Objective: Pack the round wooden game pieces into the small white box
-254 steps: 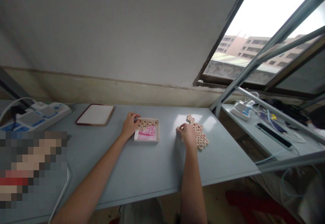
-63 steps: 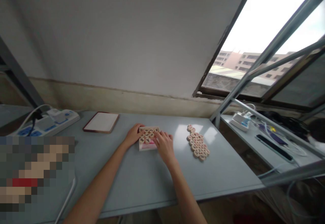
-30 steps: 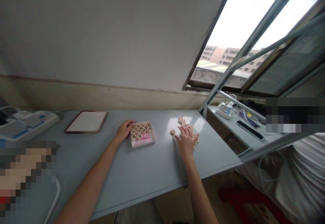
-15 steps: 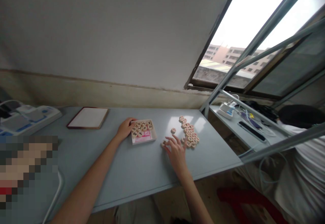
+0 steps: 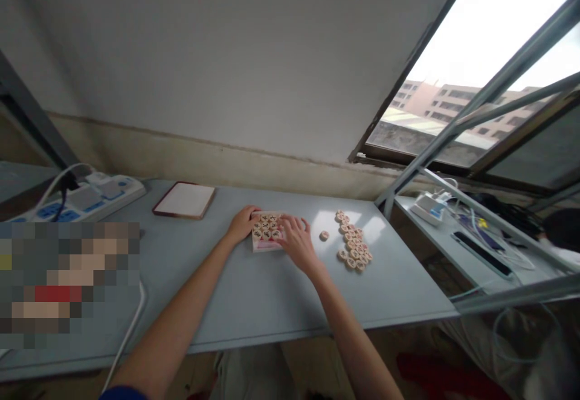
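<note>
A shallow white box (image 5: pixel 267 246) lies on the desk with rows of round wooden Chinese chess pieces (image 5: pixel 266 226) in it, black characters facing up. My left hand (image 5: pixel 241 225) grips the box at its left edge. Over the box's right side is my right hand (image 5: pixel 296 241), its thumb and index finger around a Chinese chess piece (image 5: pixel 275 235) in the front row; the other fingers are spread and hide the right part of the box. One loose piece (image 5: pixel 325 235) lies to the right of this hand. Farther right is a cluster of several pieces (image 5: pixel 354 244).
A flat white lid-like tray with a dark red rim (image 5: pixel 185 200) lies at the back left. Beyond it is a power strip (image 5: pixel 97 197) with plugs and cables. A metal frame (image 5: pixel 410 173) rises at the desk's right end, with a phone (image 5: pixel 481 254) on the neighbouring desk.
My right hand has carried a piece from the desk leftward to the box. The front row there has gained a piece. My left hand stays at the box; the view has shifted left.
</note>
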`<action>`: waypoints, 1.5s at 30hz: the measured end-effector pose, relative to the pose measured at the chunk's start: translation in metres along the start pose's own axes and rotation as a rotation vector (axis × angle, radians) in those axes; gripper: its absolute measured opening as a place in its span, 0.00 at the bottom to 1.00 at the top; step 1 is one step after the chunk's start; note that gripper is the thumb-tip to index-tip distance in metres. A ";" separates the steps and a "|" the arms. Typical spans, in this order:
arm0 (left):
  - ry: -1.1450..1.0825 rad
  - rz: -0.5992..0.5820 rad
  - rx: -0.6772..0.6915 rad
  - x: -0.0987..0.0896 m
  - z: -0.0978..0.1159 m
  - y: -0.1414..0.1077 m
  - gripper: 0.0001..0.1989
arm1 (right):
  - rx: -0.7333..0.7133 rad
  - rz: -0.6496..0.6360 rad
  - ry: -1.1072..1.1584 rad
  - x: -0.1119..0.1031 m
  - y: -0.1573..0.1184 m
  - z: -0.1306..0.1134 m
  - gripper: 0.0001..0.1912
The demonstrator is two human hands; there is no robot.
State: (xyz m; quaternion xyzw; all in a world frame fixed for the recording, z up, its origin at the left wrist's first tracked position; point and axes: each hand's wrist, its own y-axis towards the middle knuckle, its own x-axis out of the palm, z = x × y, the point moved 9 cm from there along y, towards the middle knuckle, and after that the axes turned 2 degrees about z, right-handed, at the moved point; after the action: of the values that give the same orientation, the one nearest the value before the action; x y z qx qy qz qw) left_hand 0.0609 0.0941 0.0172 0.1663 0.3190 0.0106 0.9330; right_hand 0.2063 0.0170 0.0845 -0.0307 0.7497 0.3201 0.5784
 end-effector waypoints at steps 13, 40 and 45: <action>0.015 0.000 -0.006 0.000 -0.002 -0.002 0.14 | 0.109 0.056 -0.111 -0.009 -0.019 0.019 0.10; 0.065 -0.018 0.014 -0.001 0.003 -0.003 0.13 | 0.215 0.109 0.123 -0.001 -0.025 0.024 0.14; 0.086 -0.017 0.020 -0.002 0.007 -0.003 0.13 | 0.145 0.121 -0.068 0.004 -0.021 0.020 0.14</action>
State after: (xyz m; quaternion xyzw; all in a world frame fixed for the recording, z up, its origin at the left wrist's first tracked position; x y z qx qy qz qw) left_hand 0.0631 0.0894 0.0226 0.1721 0.3603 0.0065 0.9168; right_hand 0.2304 0.0117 0.0690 0.0674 0.7512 0.3001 0.5840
